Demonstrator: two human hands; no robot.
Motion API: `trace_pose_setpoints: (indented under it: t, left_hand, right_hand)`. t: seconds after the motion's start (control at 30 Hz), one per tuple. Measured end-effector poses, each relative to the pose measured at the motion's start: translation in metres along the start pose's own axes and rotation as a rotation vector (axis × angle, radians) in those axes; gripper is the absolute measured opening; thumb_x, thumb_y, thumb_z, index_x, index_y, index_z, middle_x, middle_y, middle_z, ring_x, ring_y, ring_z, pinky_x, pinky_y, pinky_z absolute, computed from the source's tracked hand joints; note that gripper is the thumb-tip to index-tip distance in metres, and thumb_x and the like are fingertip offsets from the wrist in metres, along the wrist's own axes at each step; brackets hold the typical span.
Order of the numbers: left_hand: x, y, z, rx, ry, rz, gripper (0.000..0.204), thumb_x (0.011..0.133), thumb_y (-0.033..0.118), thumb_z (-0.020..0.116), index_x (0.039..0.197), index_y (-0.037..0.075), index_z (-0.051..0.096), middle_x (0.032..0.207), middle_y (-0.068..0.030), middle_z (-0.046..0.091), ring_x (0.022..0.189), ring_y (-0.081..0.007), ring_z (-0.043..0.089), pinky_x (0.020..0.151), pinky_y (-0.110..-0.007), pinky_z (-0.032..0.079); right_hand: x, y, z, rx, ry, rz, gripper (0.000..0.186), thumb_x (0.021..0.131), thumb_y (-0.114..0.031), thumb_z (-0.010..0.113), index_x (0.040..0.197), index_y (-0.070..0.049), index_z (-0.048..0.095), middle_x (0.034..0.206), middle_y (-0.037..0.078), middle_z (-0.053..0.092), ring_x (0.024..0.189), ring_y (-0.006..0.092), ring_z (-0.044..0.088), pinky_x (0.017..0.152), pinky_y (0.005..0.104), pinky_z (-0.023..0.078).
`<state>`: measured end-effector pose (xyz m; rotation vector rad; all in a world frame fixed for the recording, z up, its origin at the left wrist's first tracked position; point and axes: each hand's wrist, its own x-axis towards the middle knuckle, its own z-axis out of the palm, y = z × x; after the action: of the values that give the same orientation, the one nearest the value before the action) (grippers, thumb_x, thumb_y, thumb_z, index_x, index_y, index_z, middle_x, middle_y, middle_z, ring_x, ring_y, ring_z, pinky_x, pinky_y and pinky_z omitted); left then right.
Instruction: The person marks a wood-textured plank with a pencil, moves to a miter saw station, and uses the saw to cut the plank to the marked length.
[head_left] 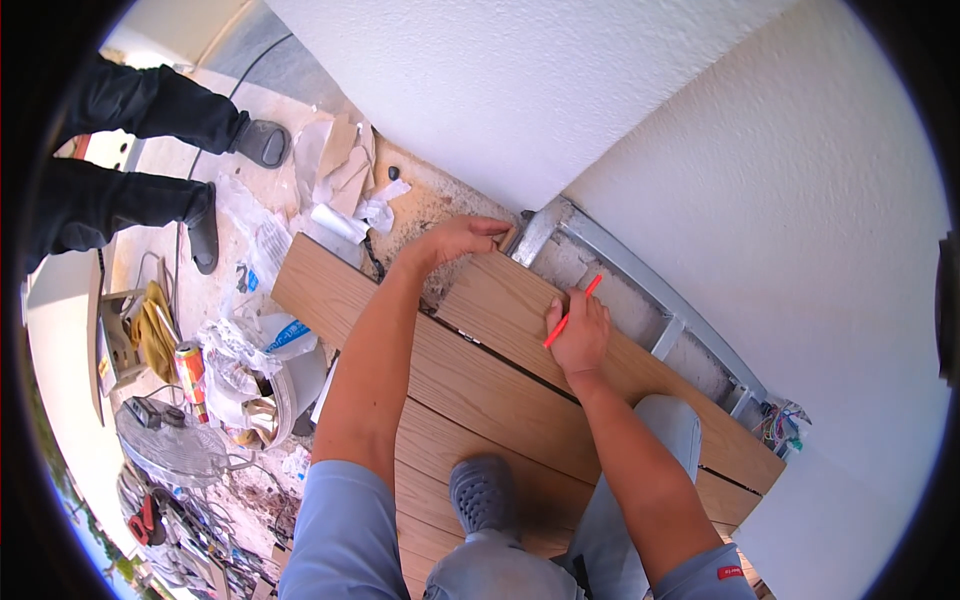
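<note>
My left hand (pixel 458 238) presses down on the far end of a light wood-look floor plank (pixel 510 310), next to the white wall corner. In my right hand (pixel 578 330) I grip a thin red pencil (pixel 572 311) with its tip on the plank's edge near a grey metal track (pixel 640 280) along the wall base. More planks (pixel 450 390) lie side by side under my forearms. My grey clog (pixel 484 494) rests on the lower planks between my knees.
Another person's dark-trousered legs and dark shoes (pixel 262 142) stand at the upper left. Paper and cardboard scraps (pixel 340 170), plastic bags, a drink can (pixel 190 370), a white bucket (pixel 295 375) and tools litter the bare floor at left. Coloured wires (pixel 782 425) poke out at the right.
</note>
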<state>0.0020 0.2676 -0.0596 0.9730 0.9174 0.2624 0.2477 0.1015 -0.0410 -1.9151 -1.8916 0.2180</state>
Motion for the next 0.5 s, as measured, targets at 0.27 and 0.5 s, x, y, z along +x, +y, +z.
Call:
trace_pose_setpoints:
  t: [0.27, 0.5]
  left_hand:
    - [-0.004, 0.005, 0.006, 0.061, 0.001, 0.009, 0.074, 0.078, 0.016, 0.072, 0.147, 0.0, 0.052, 0.138, -0.0131, 0.063, 0.122, -0.0201, 0.059, 0.108, -0.032, 0.043]
    - [-0.005, 0.006, 0.003, 0.088, -0.028, -0.004, 0.076, 0.079, 0.019, 0.071, 0.15, 0.002, 0.05, 0.14, -0.0145, 0.061, 0.127, -0.0216, 0.056, 0.11, -0.033, 0.041]
  right_hand:
    - [-0.001, 0.003, 0.0, -0.003, 0.001, -0.002, 0.023, 0.087, -0.02, 0.067, 0.104, -0.004, 0.063, 0.089, 0.016, 0.066, 0.087, 0.034, 0.062, 0.083, 0.0456, 0.046]
    - [-0.001, 0.002, 0.002, -0.006, 0.009, 0.0, 0.022, 0.088, -0.02, 0.067, 0.102, -0.004, 0.062, 0.089, 0.016, 0.066, 0.088, 0.0333, 0.062, 0.083, 0.0453, 0.046]
